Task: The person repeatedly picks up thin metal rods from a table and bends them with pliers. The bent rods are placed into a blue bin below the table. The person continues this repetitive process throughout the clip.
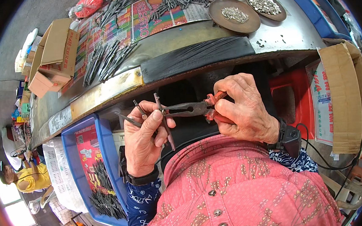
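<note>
My left hand (143, 143) is closed on several thin dark metal pieces. One slim bar (169, 136) stands nearly upright between its thumb and fingers, with a small fitting near the thumb tip. Other dark rods (128, 119) stick out on the hand's left side. In my right hand (247, 107) is a pair of long-nosed pliers (194, 109), gripped by its red handles. The plier jaws point left and are slightly apart, their tips at the bar beside my left thumb. Whether the tips touch the fitting is too small to tell.
A metal-topped bench (278, 37) with a black edge strip runs ahead. Dark slim parts (108, 61) lie on it, with two brown dishes (248, 25) of small metal pieces. A blue bin (76, 174) stands left, a cardboard box (345, 100) and red stool (302, 97) right.
</note>
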A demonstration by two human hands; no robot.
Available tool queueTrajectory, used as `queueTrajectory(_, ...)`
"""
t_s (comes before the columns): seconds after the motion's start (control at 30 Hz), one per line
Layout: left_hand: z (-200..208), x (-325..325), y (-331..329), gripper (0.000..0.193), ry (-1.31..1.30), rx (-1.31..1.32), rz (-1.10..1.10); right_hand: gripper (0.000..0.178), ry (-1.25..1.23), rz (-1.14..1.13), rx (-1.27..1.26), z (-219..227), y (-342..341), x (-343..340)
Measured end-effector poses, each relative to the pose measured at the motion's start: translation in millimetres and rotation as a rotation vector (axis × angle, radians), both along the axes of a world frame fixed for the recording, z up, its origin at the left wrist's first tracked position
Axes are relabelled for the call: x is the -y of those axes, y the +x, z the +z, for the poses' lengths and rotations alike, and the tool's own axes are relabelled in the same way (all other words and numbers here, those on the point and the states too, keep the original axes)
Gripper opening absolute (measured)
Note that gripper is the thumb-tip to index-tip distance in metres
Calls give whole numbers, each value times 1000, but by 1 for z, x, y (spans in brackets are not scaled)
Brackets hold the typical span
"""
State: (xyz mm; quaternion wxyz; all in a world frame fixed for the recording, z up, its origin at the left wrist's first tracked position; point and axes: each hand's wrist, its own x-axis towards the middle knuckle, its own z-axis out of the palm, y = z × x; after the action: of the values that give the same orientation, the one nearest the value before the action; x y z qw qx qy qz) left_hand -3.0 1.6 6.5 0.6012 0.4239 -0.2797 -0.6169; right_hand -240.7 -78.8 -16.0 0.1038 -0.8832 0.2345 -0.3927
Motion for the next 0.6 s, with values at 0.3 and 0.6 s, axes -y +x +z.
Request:
queueTrajectory(0.3, -1, -2, 0, 9, 3, -5, -10, 17, -19, 0, -42, -3, 0, -1)
queueTrajectory(0.6, -11, -6, -10, 11, -230, 402, 103, 15, 527, 301, 76, -18, 1, 1)
